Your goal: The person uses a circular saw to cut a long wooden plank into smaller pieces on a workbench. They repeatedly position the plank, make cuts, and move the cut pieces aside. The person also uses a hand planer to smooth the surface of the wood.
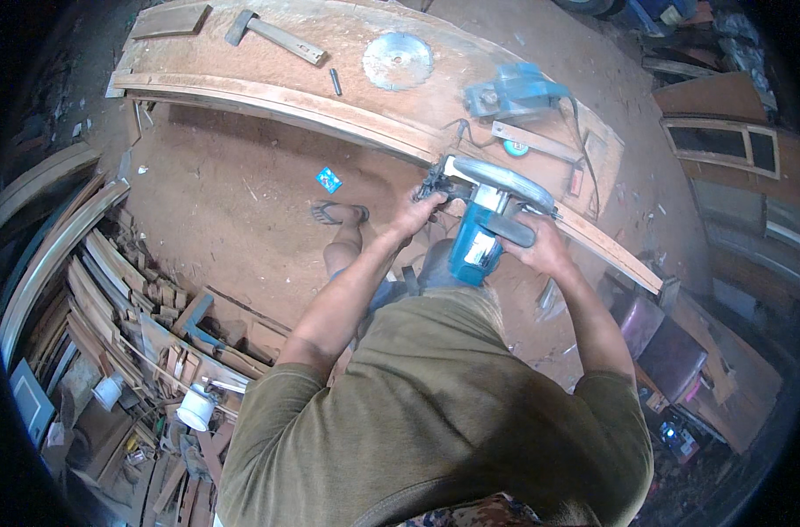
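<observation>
A blue-green circular saw (477, 235) is held at the near edge of the wooden workbench (268, 66), its motor toward my body. My left hand (411, 215) is closed on the dark metal parts at the saw's left end. My right hand (542, 250) wraps round the black handle on the right. Whether the saw touches the bench edge, I cannot tell. Beyond it on the bench lie a round saw blade (398, 61), a blue power planer (516, 90) with its cord, a try square (538, 144) and a small round turquoise item (516, 148).
A hammer (277, 39), a wood block (172, 21) and a short dark rod (335, 82) lie on the bench's far left. Stacked wood strips (110, 272) and a white bucket (195, 408) crowd the left. Wooden frames (720, 145) lean on the right. A blue packet (329, 180) is on the floor.
</observation>
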Motion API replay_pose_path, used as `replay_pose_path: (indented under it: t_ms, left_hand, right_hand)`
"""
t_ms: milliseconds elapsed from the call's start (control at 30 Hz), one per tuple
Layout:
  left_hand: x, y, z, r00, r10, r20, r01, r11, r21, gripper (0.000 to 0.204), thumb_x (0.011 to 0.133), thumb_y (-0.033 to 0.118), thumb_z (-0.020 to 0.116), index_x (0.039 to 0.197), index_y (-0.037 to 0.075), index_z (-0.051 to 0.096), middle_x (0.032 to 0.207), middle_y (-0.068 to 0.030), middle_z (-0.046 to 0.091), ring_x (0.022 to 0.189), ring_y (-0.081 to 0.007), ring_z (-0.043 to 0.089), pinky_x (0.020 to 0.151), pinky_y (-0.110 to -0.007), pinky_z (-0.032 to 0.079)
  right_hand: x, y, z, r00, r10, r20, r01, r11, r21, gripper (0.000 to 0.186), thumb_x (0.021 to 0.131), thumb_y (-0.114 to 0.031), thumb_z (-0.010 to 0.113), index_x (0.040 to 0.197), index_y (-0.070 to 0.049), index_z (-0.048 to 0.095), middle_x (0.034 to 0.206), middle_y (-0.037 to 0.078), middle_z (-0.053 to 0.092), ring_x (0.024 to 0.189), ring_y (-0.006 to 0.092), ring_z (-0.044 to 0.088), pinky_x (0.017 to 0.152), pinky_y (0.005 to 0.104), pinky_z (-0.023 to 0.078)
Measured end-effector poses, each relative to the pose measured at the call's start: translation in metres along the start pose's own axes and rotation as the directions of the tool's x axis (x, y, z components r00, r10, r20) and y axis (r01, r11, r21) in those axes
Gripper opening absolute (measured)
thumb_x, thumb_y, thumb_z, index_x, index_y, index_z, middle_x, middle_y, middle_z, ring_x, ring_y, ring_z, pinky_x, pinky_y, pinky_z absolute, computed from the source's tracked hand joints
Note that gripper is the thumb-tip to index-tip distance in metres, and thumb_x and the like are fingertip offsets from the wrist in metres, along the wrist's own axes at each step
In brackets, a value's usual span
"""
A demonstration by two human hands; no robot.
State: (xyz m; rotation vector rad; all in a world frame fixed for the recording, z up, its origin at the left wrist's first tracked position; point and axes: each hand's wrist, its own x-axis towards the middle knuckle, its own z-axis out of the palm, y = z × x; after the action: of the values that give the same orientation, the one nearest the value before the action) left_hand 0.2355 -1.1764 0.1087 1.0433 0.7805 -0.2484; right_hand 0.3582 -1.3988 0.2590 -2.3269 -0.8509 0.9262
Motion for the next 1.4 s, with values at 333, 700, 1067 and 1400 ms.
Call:
replay_pose_path:
  t_ms: [333,700,1067,1400]
  left_hand:
    - [0.015,0.009,-0.074,0.998,0.058,-0.007,-0.058,0.998,-0.016,0.029,0.089,0.032,0.073,0.106,0.008,0.07,0.09,-0.0003,0.068,0.075,-0.0105,0.06,0.066,-0.028,0.05]
    - [0.026,0.042,-0.136,0.998,-0.034,-0.045,0.038,0.995,0.097,0.033,0.086,0.032,0.073,0.103,0.003,0.07,0.086,-0.0045,0.069,0.072,-0.0155,0.063,0.066,-0.033,0.053]
    - [0.039,0.066,-0.197,0.999,-0.05,0.0,0.049,0.971,0.235,0.043,0.083,0.039,0.074,0.1,0.0,0.068,0.087,-0.0086,0.071,0.073,-0.0167,0.067,0.066,-0.033,0.054]
    - [0.037,0.093,-0.26,0.998,-0.063,-0.007,0.063,0.98,0.191,0.043,0.084,0.039,0.074,0.099,-0.001,0.068,0.087,-0.0068,0.069,0.073,-0.0157,0.065,0.065,-0.032,0.054]
  right_hand:
    - [0.047,-0.051,0.031,0.998,-0.057,-0.021,0.056,0.998,-0.015,0.031,0.08,-0.029,0.08,0.096,-0.004,0.071,0.085,0.016,0.07,0.081,0.0322,0.069,0.075,0.0414,0.053]
    - [0.089,-0.098,0.067,0.972,-0.073,-0.223,0.044,0.99,-0.132,0.032,0.073,-0.023,0.085,0.095,-0.007,0.069,0.09,0.017,0.071,0.086,0.0347,0.069,0.076,0.0425,0.053]
    - [0.127,-0.128,0.088,0.985,-0.027,-0.171,0.005,0.991,-0.131,0.026,0.074,-0.018,0.081,0.091,-0.005,0.066,0.081,0.015,0.066,0.075,0.0309,0.065,0.071,0.0381,0.051]
    - [0.17,-0.187,0.112,0.994,0.021,-0.108,-0.023,1.0,-0.017,0.023,0.076,-0.017,0.081,0.087,-0.004,0.066,0.077,0.012,0.066,0.071,0.0233,0.064,0.069,0.0366,0.05]
